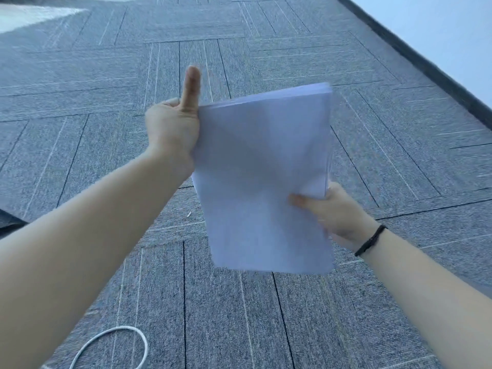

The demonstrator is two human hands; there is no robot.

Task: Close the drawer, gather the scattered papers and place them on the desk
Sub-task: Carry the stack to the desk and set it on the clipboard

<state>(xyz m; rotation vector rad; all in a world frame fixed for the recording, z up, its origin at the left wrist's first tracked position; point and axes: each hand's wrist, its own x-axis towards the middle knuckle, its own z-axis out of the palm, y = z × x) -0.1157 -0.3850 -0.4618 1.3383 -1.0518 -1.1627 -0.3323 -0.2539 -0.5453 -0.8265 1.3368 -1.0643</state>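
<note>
A stack of white papers (263, 177) is held in mid-air above grey carpet (319, 328). Its left edge is clasped by the left hand (173, 129), thumb raised; its near right edge is pinched by the right hand (338, 214). The sheets are judged light, floppy and apt to slide apart, so opposite edges are best gripped. A white cable (111, 344) lies on the near floor. No worktop or drawer is seen.
</note>
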